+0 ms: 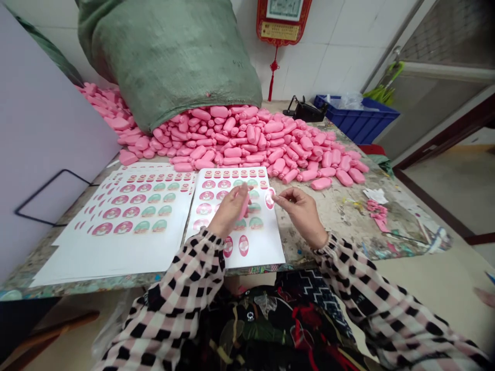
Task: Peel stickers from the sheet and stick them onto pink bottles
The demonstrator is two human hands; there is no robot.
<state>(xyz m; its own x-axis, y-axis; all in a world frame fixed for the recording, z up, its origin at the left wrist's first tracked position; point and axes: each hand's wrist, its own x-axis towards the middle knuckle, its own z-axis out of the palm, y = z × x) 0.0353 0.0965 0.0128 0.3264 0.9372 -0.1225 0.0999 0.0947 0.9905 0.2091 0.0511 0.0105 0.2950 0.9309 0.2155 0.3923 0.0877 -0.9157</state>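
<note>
My left hand (229, 212) is closed around a small pink plastic bottle (245, 205), mostly hidden by the fingers. An oval pink-and-white sticker (269, 199) is pinched by its edge between the thumb and forefinger of my right hand (303, 215), a little to the right of the bottle. Both hands are above a white sticker sheet (266, 252) printed with rows of pink and green labels. Two oval stickers (243, 246) show near its lower edge. More sticker sheets (116, 257) lie fanned in a stack to the left.
A heap of pink bottles (232, 139) spills from a green sack (174, 56) across the table's back. A blue crate (359, 121) and a black tape dispenser (307, 111) stand behind. Pink scraps (377, 211) lie at right. A black wire frame (42, 190) juts in from the left.
</note>
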